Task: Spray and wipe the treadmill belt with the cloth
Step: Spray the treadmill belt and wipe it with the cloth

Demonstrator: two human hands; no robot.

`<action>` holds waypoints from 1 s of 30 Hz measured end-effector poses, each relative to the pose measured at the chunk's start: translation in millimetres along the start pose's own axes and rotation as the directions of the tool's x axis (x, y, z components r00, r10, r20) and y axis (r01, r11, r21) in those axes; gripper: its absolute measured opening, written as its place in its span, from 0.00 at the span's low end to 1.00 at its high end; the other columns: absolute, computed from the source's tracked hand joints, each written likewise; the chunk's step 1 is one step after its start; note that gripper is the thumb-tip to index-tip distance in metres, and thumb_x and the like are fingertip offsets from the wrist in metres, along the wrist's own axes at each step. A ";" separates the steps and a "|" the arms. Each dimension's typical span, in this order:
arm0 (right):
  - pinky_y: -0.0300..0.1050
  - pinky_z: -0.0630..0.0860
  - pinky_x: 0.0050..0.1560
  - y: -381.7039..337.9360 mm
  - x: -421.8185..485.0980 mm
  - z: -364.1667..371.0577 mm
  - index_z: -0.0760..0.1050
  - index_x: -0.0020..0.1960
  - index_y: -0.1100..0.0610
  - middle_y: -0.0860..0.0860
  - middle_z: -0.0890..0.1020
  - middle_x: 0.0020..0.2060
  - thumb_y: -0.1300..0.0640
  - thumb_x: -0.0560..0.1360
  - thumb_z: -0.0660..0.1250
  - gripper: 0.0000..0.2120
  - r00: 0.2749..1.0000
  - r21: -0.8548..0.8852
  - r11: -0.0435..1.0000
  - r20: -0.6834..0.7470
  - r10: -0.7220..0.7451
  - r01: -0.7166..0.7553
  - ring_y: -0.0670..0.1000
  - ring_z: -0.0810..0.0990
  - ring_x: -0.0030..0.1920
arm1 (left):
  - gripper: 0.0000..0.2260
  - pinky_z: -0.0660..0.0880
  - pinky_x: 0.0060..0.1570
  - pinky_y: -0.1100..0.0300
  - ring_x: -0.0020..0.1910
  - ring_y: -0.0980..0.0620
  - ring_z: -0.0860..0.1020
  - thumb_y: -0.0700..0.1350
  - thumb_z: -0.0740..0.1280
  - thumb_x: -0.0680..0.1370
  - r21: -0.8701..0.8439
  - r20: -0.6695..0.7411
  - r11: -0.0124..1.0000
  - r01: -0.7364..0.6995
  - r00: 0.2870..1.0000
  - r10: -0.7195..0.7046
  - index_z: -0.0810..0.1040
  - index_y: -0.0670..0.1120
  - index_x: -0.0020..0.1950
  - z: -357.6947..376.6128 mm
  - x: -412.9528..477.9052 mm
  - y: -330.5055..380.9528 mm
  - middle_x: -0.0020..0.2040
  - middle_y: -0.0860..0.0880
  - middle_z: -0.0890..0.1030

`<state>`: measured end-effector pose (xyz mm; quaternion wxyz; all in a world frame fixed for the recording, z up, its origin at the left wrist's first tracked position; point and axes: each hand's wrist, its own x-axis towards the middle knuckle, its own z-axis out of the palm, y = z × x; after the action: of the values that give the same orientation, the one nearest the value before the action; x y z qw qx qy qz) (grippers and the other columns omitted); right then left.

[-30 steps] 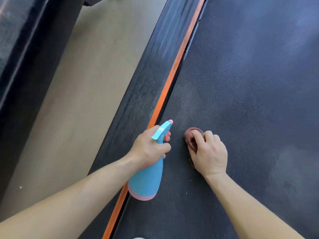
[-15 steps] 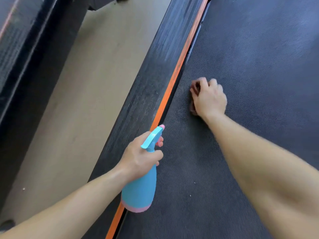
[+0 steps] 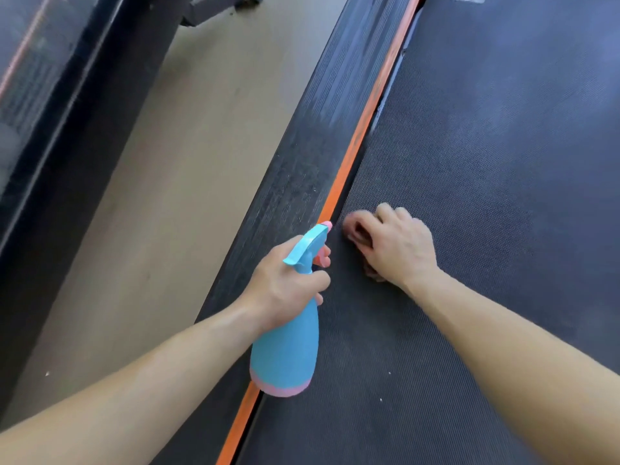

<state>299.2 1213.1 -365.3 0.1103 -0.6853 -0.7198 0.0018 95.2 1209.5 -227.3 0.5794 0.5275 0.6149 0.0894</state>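
Wiping: the right grip presses the cloth onto the belt with its fingers curled over it. Only the cloth's reddish edges show around the hand.
Change: half a second ago this hand was stretched farther up the belt. It has since drawn back toward the person, to about where it was a second ago.
Meaning: one out-and-back stroke along the belt's left margin looks finished. The job reads as mid-wipe, with the wide right part of the belt probably not yet covered.
Left grip: wrapped round the neck of the bottle, with a finger at the pink trigger. Whether it is squeezing cannot be told.
Bottle: blue with a pink base, held in the air over the strip, its nozzle aimed up the belt.
Cloth place: on the belt, just beside the orange strip and near the nozzle.
Around: a ribbed side rail with dusty patches, the beige floor, and a dark machine at far left.
Belt surface: pale hazy patches lie farther up. They may be spray or dust, but the blur leaves it unclear. A few white specks lie nearer the person.
In the way: the bottle hangs close to the wiping hand, so a stroke pulled further back could knock it. The seam between strip and belt might also snag the cloth's edge.
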 end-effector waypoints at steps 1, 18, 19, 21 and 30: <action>0.50 0.70 0.34 6.3 22.3 0.5 0.75 0.56 0.48 0.54 0.75 0.46 0.41 0.76 0.67 0.14 0.993 0.012 0.994 -0.033 0.112 -0.112 0.60 0.76 0.43 | 0.26 0.85 0.48 0.48 0.36 0.52 0.81 0.43 0.65 0.65 -0.013 -0.005 1.000 -0.007 1.000 0.007 0.79 0.68 0.57 -1.9 1.3 -0.9 0.54 0.49 0.82; 0.51 0.70 0.36 -1.5 55.2 -0.1 0.75 0.57 0.48 0.54 0.76 0.49 0.40 0.77 0.61 0.15 0.969 -0.009 0.970 -0.038 0.243 -0.243 0.61 0.78 0.47 | 0.29 0.82 0.40 0.61 0.40 0.53 0.79 0.33 0.65 0.75 -0.064 -0.036 0.996 -0.065 0.997 0.063 0.79 0.66 0.63 -8.1 22.4 9.0 0.55 0.47 0.82; 0.52 0.70 0.38 2.9 73.4 0.8 0.74 0.59 0.48 0.54 0.76 0.52 0.40 0.78 0.61 0.16 0.955 0.009 0.955 -0.018 0.297 -0.297 0.62 0.77 0.49 | 0.29 0.82 0.39 0.62 0.39 0.53 0.79 0.32 0.65 0.75 -0.065 -0.046 0.995 -0.072 0.997 0.069 0.79 0.65 0.64 -9.7 23.0 9.0 0.56 0.46 0.82; 0.52 0.68 0.41 9.6 95.5 2.2 0.73 0.61 0.49 0.55 0.76 0.55 0.40 0.80 0.60 0.17 0.925 0.034 0.924 0.035 0.379 -0.380 0.62 0.76 0.53 | 0.29 0.79 0.37 0.65 0.37 0.52 0.79 0.32 0.65 0.75 -0.068 -0.048 0.995 -0.077 0.996 0.074 0.78 0.65 0.63 -12.5 23.0 9.0 0.55 0.46 0.82; 0.50 0.74 0.32 -22.1 -46.6 -14.4 0.75 0.55 0.48 0.53 0.74 0.45 0.42 0.74 0.67 0.14 0.987 0.087 0.990 0.101 -0.124 0.115 0.59 0.75 0.40 | 0.24 0.82 0.39 0.61 0.35 0.52 0.80 0.34 0.67 0.75 -0.044 -0.011 0.996 -0.081 0.997 0.080 0.79 0.63 0.58 -9.5 22.0 10.2 0.55 0.46 0.83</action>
<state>281.4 1163.7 -355.2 0.0995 -0.6348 -0.7638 0.0609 98.1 1235.1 -230.5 0.5840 0.5385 0.5936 0.1287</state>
